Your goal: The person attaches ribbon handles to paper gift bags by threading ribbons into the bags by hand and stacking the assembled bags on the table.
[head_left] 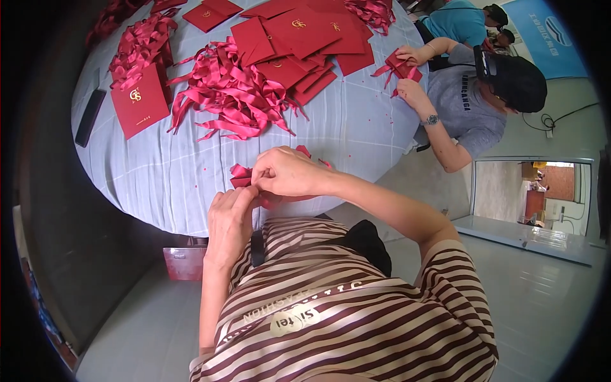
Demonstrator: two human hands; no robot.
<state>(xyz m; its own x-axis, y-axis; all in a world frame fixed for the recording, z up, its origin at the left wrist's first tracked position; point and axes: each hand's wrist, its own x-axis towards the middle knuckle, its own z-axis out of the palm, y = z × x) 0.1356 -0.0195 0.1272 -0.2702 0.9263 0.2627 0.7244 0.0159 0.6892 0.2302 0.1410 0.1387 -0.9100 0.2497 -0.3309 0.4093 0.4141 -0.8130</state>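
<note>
At the near edge of the table, my left hand (230, 219) and my right hand (286, 172) meet with their fingertips pinched together. Between and around them shows red ribbon (240, 170); its loops and ends stick out behind the fingers and below the right hand. Most of the piece being gripped is hidden by my hands, so I cannot tell whether it is fixed to anything. Beyond my hands lies a tangled heap of red ribbons (229, 95). A red paper bag (140, 100) with a gold emblem rests left of that heap.
Red bags or envelopes (296, 32) lie piled at the far side of the cloth-covered table (159, 184). A black phone-like slab (90, 118) sits near its left edge. At the right, a co-worker in a dark cap (464, 95) handles another red piece (404, 65).
</note>
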